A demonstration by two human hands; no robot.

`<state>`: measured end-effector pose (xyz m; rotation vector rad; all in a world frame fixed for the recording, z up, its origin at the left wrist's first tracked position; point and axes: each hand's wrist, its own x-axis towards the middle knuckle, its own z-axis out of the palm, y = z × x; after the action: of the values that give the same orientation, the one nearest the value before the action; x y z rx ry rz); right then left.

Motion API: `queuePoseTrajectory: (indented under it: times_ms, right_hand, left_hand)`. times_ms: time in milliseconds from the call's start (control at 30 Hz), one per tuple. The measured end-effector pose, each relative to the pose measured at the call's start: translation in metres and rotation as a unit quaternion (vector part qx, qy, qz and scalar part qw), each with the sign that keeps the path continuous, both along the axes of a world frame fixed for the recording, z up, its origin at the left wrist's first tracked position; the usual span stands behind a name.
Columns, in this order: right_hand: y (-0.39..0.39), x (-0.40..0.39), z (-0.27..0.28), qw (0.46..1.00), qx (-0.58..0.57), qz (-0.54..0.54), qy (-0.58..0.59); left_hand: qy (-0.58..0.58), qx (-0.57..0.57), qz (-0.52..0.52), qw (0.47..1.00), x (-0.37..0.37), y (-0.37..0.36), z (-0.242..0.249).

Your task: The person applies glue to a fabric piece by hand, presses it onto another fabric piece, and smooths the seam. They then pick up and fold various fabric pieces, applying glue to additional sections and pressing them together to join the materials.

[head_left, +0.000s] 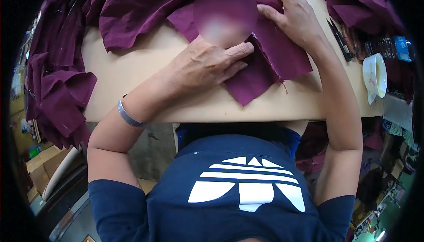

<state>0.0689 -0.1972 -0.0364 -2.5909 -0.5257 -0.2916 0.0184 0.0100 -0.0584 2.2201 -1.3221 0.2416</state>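
Note:
Maroon cloth (254, 85) lies on the pale table, with a raw edge and loose threads along one seam. My left hand (207, 61), with a metal bracelet on its forearm, is closed on this cloth with its fingers bent. A round blurred patch hides its thumb side and part of the cloth. Resting on the same cloth farther right is my right hand (298, 19), open, thumb and forefinger spread apart. A white strip shows beside its forefinger at the top edge.
More maroon cloth (132, 14) is heaped at the back, and a pile (62, 92) hangs over the left edge. On the right are a dark pointed tool (339, 39), a white cup (370, 76) and a plastic bottle (388, 47). Cardboard boxes (46, 167) stand lower left.

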Motion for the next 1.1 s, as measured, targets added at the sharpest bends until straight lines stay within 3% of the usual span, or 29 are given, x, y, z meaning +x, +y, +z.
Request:
queuePoseTrajectory:
  times_ms: [33,133,233,333,433,533,567,700,767,867,967,1100]
  right_hand:
    - [-0.003,-0.005,-0.003,0.999,0.002,0.024,-0.048]
    - [-0.006,-0.016,-0.003,0.995,0.060,-0.043,0.074]
    - [-0.007,-0.013,-0.015,0.998,0.018,-0.017,-0.061]
    - [-0.005,-0.020,0.002,0.996,-0.031,-0.055,0.067]
    - [-0.019,-0.029,-0.011,0.997,0.053,0.050,-0.003]
    - [-0.016,-0.035,-0.016,0.990,0.120,0.071,-0.032]
    - [-0.015,-0.043,-0.011,0.994,0.090,-0.005,0.063]
    - [-0.009,-0.048,-0.019,0.997,0.064,-0.034,0.005]
    - [-0.007,-0.052,-0.015,0.995,0.069,-0.058,0.035]
    - [-0.013,-0.059,-0.020,0.993,0.088,0.020,-0.069]
    - [-0.022,-0.072,-0.020,0.995,0.083,0.045,-0.025]
    - [-0.025,-0.071,-0.026,0.992,0.103,0.047,-0.054]
  left_hand:
    - [0.001,0.004,-0.005,1.000,0.000,0.000,0.000]
    - [0.010,0.020,-0.026,0.999,0.003,0.004,0.002]
    - [0.014,0.030,-0.034,0.999,0.004,0.005,0.005]
    - [-0.024,0.028,-0.012,0.999,0.003,0.002,0.002]
    - [-0.079,0.028,-0.014,0.996,0.003,-0.001,0.002]
    - [-0.095,0.024,-0.087,0.991,0.006,0.008,0.002]
    - [-0.078,0.043,-0.095,0.991,0.005,0.011,0.006]
    - [0.031,0.055,-0.052,0.997,-0.009,0.003,0.023]
    - [-0.034,0.032,-0.017,0.999,-0.011,-0.009,0.008]
    - [-0.057,0.003,-0.014,0.998,-0.015,-0.011,-0.002]
    - [-0.059,-0.006,-0.052,0.997,-0.019,-0.010,-0.005]
    - [-0.010,0.018,-0.050,0.999,-0.022,-0.009,0.004]
